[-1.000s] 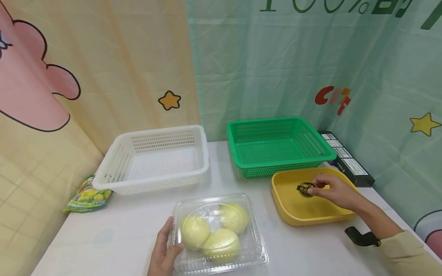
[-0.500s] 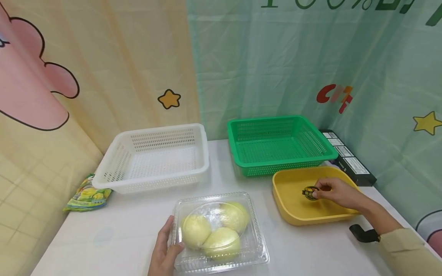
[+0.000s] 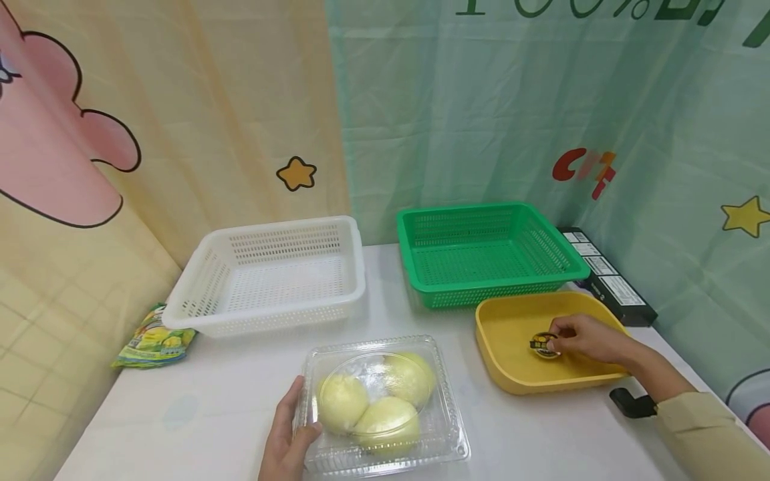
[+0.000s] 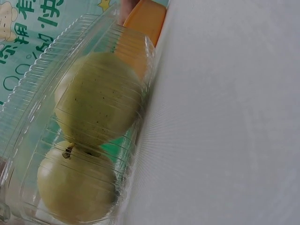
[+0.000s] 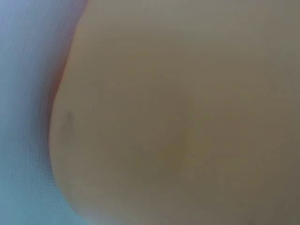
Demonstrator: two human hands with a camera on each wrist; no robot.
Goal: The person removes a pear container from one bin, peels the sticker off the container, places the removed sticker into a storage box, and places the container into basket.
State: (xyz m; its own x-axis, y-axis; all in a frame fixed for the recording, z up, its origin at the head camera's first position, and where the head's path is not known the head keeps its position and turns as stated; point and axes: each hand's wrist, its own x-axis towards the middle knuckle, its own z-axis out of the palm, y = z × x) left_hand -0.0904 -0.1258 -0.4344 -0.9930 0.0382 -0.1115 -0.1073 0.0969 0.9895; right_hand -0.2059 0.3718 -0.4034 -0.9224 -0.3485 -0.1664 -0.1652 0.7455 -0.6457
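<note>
Several pale yellow-green round fruits point(image 3: 386, 422) lie inside a lidded clear plastic clamshell box point(image 3: 448, 427) on the table; two of the fruits point(image 4: 98, 96) show through its wall in the left wrist view. My left hand point(image 3: 285, 434) holds the box by its left side, thumb over the lid's edge and fingers along the side. Over the yellow tray point(image 3: 502, 377), my right hand point(image 3: 586, 341) pinches a round black-and-gold sticker point(image 3: 543, 345) between thumb and fingers. A blurred close skin surface point(image 5: 164, 117) fills most of the right wrist view, so the sticker is not seen there.
A white perforated basket point(image 3: 273, 317) stands at back left, beside a green-yellow packet point(image 3: 156, 344). The green basket point(image 3: 481, 294) sits behind the tray. A black box with white labels point(image 3: 622, 290) lies at right, near the printed curtain point(image 3: 469, 120).
My right hand has moved slightly right and down over the yellow tray, carrying the sticker with it. The left hand and the clamshell box have stayed in place.
</note>
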